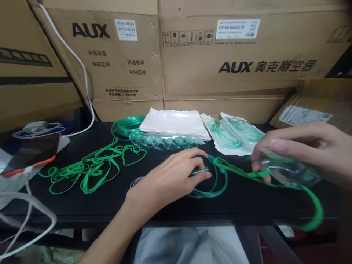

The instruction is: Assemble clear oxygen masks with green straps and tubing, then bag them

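Note:
My left hand [173,170] rests over a coil of green tubing [224,185], its thumb and fingers closed on part of it. A tube end shows between the thumb and forefinger. On the right, my right hand [302,145] grips a clear oxygen mask [294,172] just above the table. From the mask hangs a green elastic strap [317,211], blurred at its low end. Another stretch of the strap runs left to the coil. My palm and fingers hide part of the mask.
Loose green straps [90,170] lie at left, near a phone [30,152] and white cable. Behind are a larger tubing coil [126,126], nested clear masks [167,142], white pouches [173,121] and packed tubing sets [228,135]. Cardboard boxes [192,80] wall the black table [110,209].

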A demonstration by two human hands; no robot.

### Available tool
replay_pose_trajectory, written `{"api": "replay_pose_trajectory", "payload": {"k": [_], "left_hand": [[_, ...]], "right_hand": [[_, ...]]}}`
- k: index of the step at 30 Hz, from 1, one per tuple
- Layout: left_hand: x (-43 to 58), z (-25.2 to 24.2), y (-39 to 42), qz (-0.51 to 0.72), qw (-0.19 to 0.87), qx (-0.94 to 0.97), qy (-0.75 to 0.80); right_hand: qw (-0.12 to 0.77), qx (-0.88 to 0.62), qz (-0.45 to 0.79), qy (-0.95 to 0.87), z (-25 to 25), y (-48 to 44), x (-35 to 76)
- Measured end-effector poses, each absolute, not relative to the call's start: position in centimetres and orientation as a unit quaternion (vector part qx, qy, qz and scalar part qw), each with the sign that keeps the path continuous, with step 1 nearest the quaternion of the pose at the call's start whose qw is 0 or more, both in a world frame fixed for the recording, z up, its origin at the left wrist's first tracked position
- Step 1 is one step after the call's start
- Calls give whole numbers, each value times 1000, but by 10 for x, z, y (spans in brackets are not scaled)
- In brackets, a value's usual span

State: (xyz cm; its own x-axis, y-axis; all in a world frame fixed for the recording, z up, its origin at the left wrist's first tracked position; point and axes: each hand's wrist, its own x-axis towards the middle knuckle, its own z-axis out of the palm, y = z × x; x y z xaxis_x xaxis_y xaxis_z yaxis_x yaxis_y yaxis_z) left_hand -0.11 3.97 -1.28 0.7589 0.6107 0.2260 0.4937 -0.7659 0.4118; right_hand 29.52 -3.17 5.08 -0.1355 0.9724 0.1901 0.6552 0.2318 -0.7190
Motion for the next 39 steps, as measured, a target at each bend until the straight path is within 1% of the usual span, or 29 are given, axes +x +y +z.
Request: {"api": "replay_pose_trajectory", "payload": {"k": [3,4,7,9,12,14,15,16,17,19,21,22,24,26,28,34,39], "left_hand": [[4,-18,35,152,148,933,291],[5,-19,33,149,137,937,285],[7,-22,31,141,110,947,266],[7,-24,32,138,93,952,259],[6,-25,34,153,97,944,275],[5,-23,36,165,128,934,291],[5,-20,37,170,144,930,293],[4,-17,37,173,158,928,291],[3,-14,38,177,168,927,284],[1,-9,39,191,179,925,275],[-1,-6,39,204,180,923,273],[-3,-6,40,206,181,922,273],[-4,-5,40,209,182,921,273],[-5,-4,40,207,185,922,270],[-6,-2,39,207,187,923,267],[-6,3,38,219,196,921,256],[-6,3,37,207,174,926,265]], "right_hand": [[332,-474,388,-717,49,-37,300],[349,-448,419,-708,47,-38,300],[411,-418,454,-670,45,-38,296],[471,-436,437,-631,46,-36,293],[581,-494,357,-539,50,-30,296],[623,-525,302,-495,51,-27,300],[628,-535,268,-498,50,-26,301],[615,-550,228,-517,50,-26,300],[583,-568,188,-550,49,-26,297],[475,-599,142,-629,47,-26,287],[346,-603,166,-699,44,-24,272],[297,-596,178,-724,42,-22,264],[222,-595,174,-753,36,-17,251],[176,-598,160,-766,30,-12,244],[164,-593,152,-773,26,-9,241],[170,-593,153,-773,27,-11,245],[185,-580,139,-781,24,-8,240]]}}
